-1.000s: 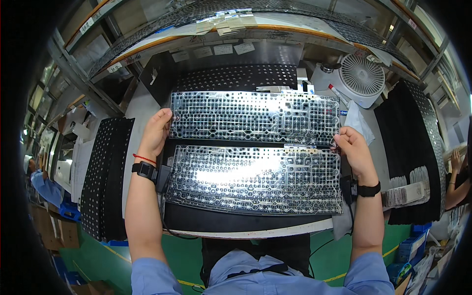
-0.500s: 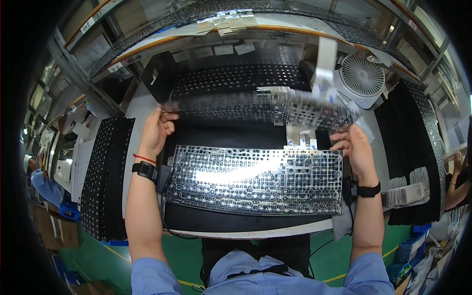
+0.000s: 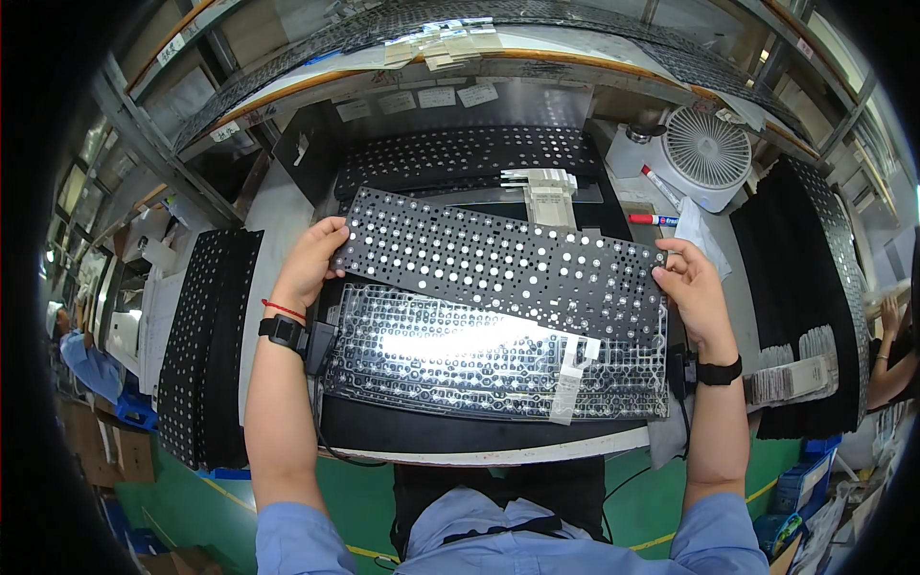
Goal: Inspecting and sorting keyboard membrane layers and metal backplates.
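A black keyboard membrane sheet [image 3: 474, 254] with rows of white dots is stretched between my two hands. My left hand [image 3: 311, 259] pinches its left end, and my right hand [image 3: 692, 286] grips the right end between thumb and fingers. The sheet tilts, its right side lower. From its near edge a pale flat tail [image 3: 567, 388] hangs over a clear, shiny keyboard circuit sheet [image 3: 431, 379] with silvery traces, lying on the black work surface just in front of me. The held sheet covers the far edge of that clear one.
More dotted black sheets lie at the back [image 3: 460, 153], with pale tails [image 3: 548, 201]. Stacks of black sheets stand left [image 3: 201, 355] and right [image 3: 800, 278]. A white fan [image 3: 707, 153], a red marker [image 3: 654, 220] and a cloth [image 3: 704, 235] sit back right. A shelf [image 3: 335, 72] spans above.
The held sheet, blurred and farther back before, has come nearer and turned over. Its dotted black face now shows, and its tail now falls toward me. Both hands keep their hold.
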A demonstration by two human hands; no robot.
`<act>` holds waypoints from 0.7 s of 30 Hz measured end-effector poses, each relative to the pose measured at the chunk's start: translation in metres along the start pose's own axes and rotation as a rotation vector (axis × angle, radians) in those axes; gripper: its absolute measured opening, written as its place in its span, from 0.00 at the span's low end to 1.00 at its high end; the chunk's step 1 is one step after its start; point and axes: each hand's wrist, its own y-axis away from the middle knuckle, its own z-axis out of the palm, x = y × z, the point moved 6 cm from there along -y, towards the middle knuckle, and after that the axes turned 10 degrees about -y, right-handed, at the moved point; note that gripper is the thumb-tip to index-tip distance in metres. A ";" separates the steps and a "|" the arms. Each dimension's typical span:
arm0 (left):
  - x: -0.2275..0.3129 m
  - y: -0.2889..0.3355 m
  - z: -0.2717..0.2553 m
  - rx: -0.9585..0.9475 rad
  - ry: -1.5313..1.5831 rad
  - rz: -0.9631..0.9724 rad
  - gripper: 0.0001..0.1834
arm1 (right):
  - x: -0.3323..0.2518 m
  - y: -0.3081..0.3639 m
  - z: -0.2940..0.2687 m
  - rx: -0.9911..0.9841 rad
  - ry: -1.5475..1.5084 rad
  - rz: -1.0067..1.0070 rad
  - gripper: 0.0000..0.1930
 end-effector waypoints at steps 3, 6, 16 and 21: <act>0.002 0.002 0.003 0.042 0.062 0.018 0.09 | 0.002 0.000 -0.001 -0.007 -0.005 -0.021 0.21; 0.000 -0.001 -0.005 0.095 0.174 0.083 0.09 | -0.005 0.003 0.001 0.005 0.102 0.014 0.20; -0.006 -0.008 -0.020 0.377 0.509 0.097 0.21 | 0.006 0.003 0.001 -0.091 0.126 0.104 0.18; -0.005 -0.004 -0.022 0.207 0.352 0.101 0.21 | 0.011 0.015 0.016 -0.357 0.351 0.307 0.11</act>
